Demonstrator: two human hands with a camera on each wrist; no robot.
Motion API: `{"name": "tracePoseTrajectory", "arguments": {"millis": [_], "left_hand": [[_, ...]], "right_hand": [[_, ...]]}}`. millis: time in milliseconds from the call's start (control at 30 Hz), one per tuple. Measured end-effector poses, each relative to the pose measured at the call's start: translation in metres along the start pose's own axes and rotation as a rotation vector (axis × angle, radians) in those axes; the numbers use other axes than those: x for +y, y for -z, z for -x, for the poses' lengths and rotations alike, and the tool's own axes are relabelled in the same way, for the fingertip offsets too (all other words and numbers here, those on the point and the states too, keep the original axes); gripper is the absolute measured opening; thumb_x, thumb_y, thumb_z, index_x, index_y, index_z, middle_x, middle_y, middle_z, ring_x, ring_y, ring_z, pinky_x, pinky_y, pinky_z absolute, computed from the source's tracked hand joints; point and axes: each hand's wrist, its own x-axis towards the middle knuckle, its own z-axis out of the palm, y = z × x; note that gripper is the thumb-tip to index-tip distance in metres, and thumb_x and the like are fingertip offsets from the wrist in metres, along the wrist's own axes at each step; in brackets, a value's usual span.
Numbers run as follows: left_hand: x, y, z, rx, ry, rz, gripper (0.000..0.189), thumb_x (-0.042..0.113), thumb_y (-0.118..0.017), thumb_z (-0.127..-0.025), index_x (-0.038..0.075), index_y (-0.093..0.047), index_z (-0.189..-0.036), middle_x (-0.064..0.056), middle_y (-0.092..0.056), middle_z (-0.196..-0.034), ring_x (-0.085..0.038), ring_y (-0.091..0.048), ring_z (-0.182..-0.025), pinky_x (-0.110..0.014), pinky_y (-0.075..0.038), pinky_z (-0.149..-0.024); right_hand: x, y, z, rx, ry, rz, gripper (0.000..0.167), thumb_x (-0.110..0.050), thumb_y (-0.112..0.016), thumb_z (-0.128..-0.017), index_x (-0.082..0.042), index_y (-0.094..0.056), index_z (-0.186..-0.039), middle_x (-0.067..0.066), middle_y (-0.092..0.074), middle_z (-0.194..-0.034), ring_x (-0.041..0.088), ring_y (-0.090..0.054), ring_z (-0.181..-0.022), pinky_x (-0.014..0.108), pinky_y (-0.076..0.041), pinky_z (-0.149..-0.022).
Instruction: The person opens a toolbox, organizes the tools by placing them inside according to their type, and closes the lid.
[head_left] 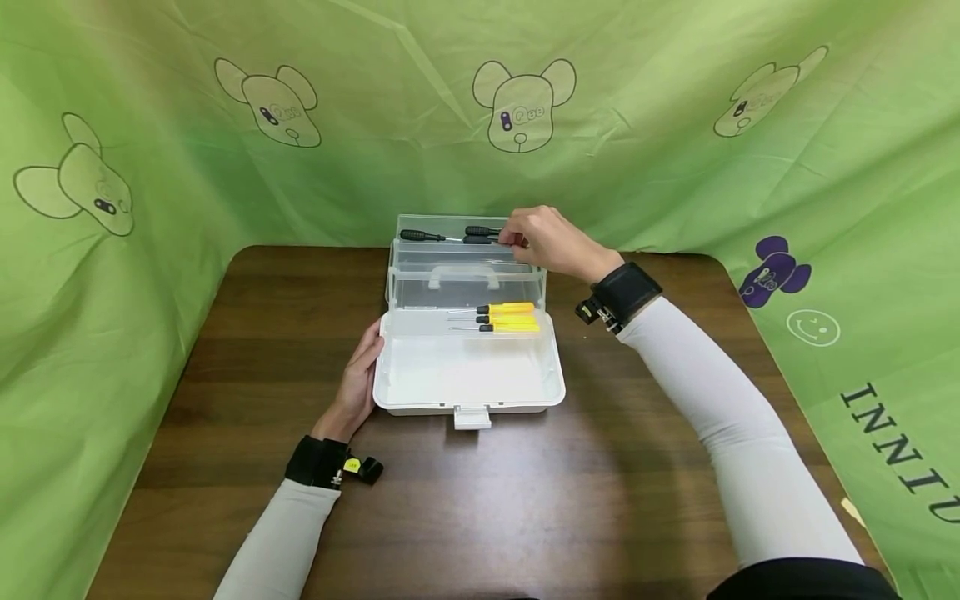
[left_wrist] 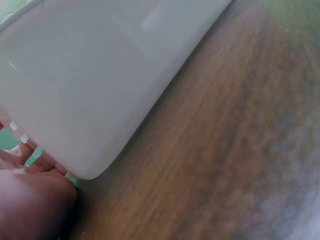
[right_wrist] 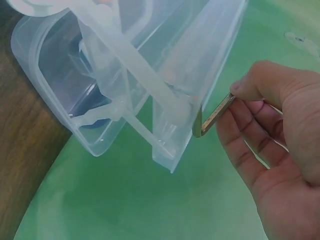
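A white toolbox (head_left: 468, 367) stands unfolded, its translucent trays (head_left: 427, 272) raised at the back. My left hand (head_left: 358, 385) holds the box's left side; the left wrist view shows part of that hand (left_wrist: 35, 202) beside the pale box wall (left_wrist: 95, 90). Over the top tray's right end, my right hand (head_left: 551, 237) pinches a small L-shaped hex key (right_wrist: 216, 116) between thumb and fingers. Its short arm touches or nearly touches the tray wall (right_wrist: 167, 142). Several black-handled screwdrivers (head_left: 422, 236) lie in the top tray. Several yellow-handled screwdrivers (head_left: 510, 318) lie in the compartment below.
The box stands on a brown wooden table (head_left: 300, 317). Green cloth (head_left: 390, 125) with bear prints hangs behind and at the sides, close to the raised trays. A white latch (head_left: 472, 418) sticks out at the box's front.
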Motion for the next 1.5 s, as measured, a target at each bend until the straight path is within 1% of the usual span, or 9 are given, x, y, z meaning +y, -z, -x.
{"name": "tracePoseTrajectory", "arguments": {"millis": [233,400,467,633,733,900,1200,1367,1500], "left_hand": [[0.000,0.000,-0.001,-0.005,-0.010,0.000,0.057,0.022,-0.026,-0.117,0.008,-0.014,-0.170,-0.014,-0.020,-0.173,-0.024,-0.017,-0.158,-0.030,-0.025,-0.118],[0.000,0.000,-0.001,-0.003,-0.007,-0.004,0.056,0.021,-0.026,-0.117,0.008,-0.014,-0.170,-0.013,-0.021,-0.172,-0.023,-0.020,-0.156,-0.031,-0.025,-0.119],[0.001,0.000,-0.001,-0.001,-0.003,-0.003,0.056,0.021,-0.025,-0.117,0.008,-0.015,-0.170,-0.013,-0.022,-0.172,-0.021,-0.021,-0.155,-0.031,-0.025,-0.119],[0.000,0.001,-0.002,-0.008,-0.009,-0.001,0.056,0.020,-0.024,-0.117,0.007,-0.014,-0.170,-0.015,-0.021,-0.172,-0.025,-0.019,-0.156,-0.032,-0.025,-0.119],[-0.001,0.002,-0.003,-0.010,-0.012,0.001,0.055,0.020,-0.024,-0.117,0.007,-0.014,-0.170,-0.015,-0.021,-0.171,-0.024,-0.021,-0.154,-0.030,-0.028,-0.116],[-0.001,0.002,-0.001,-0.008,-0.010,0.002,0.056,0.022,-0.026,-0.117,0.009,-0.015,-0.170,-0.013,-0.023,-0.171,-0.020,-0.025,-0.152,-0.028,-0.030,-0.114],[-0.002,0.003,-0.002,-0.007,-0.012,0.018,0.056,0.021,-0.027,-0.116,0.007,-0.015,-0.169,-0.014,-0.022,-0.171,-0.021,-0.024,-0.152,-0.028,-0.030,-0.114],[-0.001,0.002,-0.003,-0.002,-0.010,0.018,0.056,0.022,-0.027,-0.117,0.008,-0.015,-0.170,-0.012,-0.023,-0.171,-0.020,-0.023,-0.154,-0.029,-0.029,-0.116],[-0.001,0.002,-0.001,0.002,-0.003,0.015,0.056,0.022,-0.026,-0.117,0.008,-0.015,-0.170,-0.012,-0.024,-0.170,-0.019,-0.025,-0.152,-0.028,-0.030,-0.115]], "right_hand": [[0.002,-0.003,-0.002,-0.015,-0.016,-0.002,0.022,0.009,-0.068,-0.090,0.003,-0.078,-0.108,0.016,-0.075,-0.105,0.026,-0.071,-0.088,0.038,-0.058,-0.073],[0.004,-0.007,-0.002,-0.036,-0.017,0.011,0.021,0.008,-0.071,-0.090,0.002,-0.079,-0.108,0.016,-0.076,-0.106,0.027,-0.072,-0.092,0.038,-0.060,-0.077],[0.006,-0.009,-0.002,-0.035,-0.009,0.014,0.020,0.007,-0.071,-0.090,0.001,-0.079,-0.107,0.015,-0.076,-0.106,0.027,-0.072,-0.091,0.039,-0.059,-0.077],[0.007,-0.012,-0.002,-0.042,0.002,0.012,0.021,0.007,-0.072,-0.091,0.000,-0.080,-0.109,0.014,-0.076,-0.105,0.025,-0.072,-0.090,0.038,-0.059,-0.075],[0.005,-0.013,-0.002,-0.047,0.006,0.012,0.022,0.008,-0.072,-0.090,0.001,-0.080,-0.109,0.014,-0.076,-0.105,0.024,-0.071,-0.088,0.038,-0.057,-0.074],[0.003,-0.015,-0.001,-0.044,0.009,0.018,0.021,0.008,-0.071,-0.091,0.001,-0.081,-0.108,0.014,-0.077,-0.103,0.024,-0.070,-0.088,0.039,-0.057,-0.075],[0.005,-0.018,0.001,-0.017,0.021,0.032,0.021,0.008,-0.069,-0.091,0.001,-0.081,-0.106,0.013,-0.077,-0.100,0.024,-0.072,-0.087,0.040,-0.059,-0.076],[0.003,-0.016,0.003,0.005,0.022,0.052,0.019,0.006,-0.070,-0.092,0.000,-0.081,-0.106,0.013,-0.077,-0.101,0.025,-0.072,-0.086,0.042,-0.059,-0.074],[0.001,-0.015,0.004,0.008,0.014,0.066,0.018,0.003,-0.071,-0.093,-0.001,-0.081,-0.107,0.012,-0.077,-0.103,0.024,-0.072,-0.084,0.042,-0.057,-0.071]]}}
